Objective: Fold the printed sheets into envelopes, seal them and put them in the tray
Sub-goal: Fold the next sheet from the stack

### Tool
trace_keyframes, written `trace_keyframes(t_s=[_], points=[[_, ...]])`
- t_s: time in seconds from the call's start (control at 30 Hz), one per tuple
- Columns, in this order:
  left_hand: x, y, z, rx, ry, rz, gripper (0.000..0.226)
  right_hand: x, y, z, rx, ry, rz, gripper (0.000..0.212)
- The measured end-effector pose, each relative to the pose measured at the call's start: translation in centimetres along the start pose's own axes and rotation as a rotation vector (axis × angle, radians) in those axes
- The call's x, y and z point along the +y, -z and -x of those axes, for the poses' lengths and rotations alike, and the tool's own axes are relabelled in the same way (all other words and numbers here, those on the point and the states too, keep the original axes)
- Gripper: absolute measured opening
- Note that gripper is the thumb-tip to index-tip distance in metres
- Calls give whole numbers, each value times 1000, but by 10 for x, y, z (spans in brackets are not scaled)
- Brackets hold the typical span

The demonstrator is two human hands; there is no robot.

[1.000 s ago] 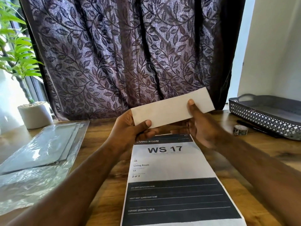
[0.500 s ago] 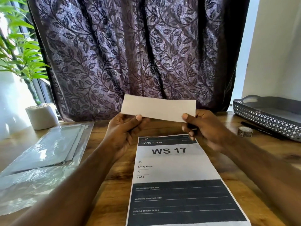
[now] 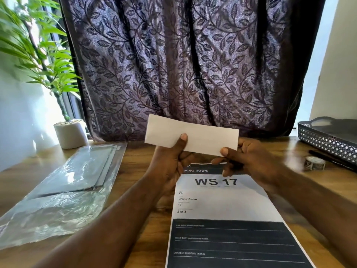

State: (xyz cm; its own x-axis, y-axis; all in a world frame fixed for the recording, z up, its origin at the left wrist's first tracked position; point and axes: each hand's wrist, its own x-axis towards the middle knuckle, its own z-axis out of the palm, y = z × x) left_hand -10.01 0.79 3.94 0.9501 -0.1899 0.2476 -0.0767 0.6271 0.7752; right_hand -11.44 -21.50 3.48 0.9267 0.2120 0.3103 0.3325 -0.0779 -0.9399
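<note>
Table [image 3: 139,163] fills the lower frame, and flat on it at lower centre lies the sheet [image 3: 222,206] headed WS 17, not yet folded. The tray [image 3: 328,140] sits at the right edge, well apart from both hands. At mid-frame, above the sheet's top edge and off the wood, the envelope [image 3: 202,137] is held tilted down to the right, its blank face to the camera. The left hand [image 3: 170,167] pinches its lower left edge, thumb in front and fingers curled behind. The right hand [image 3: 251,157] pinches the lower right corner the same way. Whether the flap is closed cannot be told from this side. The step looks like sealing, so pinch near the edges to stop the paper buckling, turn the flap side up and press along the seam. The tape [image 3: 314,163], at right just beside the tray, looks within reach.
</note>
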Motion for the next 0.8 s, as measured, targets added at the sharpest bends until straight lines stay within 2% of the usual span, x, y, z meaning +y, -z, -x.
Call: trace_keyframes(t_s=[0.17,0.33,0.5,0.6,0.7,0.73,0.8], points=[[16,8,-8,159,-93,-51,29,-5,13,-1,18,7,-49,44],[18,25,-13,123,-152,-168,19,-8,22,0,2,-51,-32,35],[18,32,-15,123,-134,-322,18,-8,41,3,9,-152,-22,23],[17,34,-14,86,0,-447,32,-7,48,3,75,-229,6,28],[9,38,-10,8,113,-715,44,-3,50,0,205,-223,100,17],[7,39,-10,-21,98,-837,40,-2,50,-1,218,-223,154,13],[5,43,-13,-80,-27,-1268,28,0,50,-1,217,-248,267,15]])
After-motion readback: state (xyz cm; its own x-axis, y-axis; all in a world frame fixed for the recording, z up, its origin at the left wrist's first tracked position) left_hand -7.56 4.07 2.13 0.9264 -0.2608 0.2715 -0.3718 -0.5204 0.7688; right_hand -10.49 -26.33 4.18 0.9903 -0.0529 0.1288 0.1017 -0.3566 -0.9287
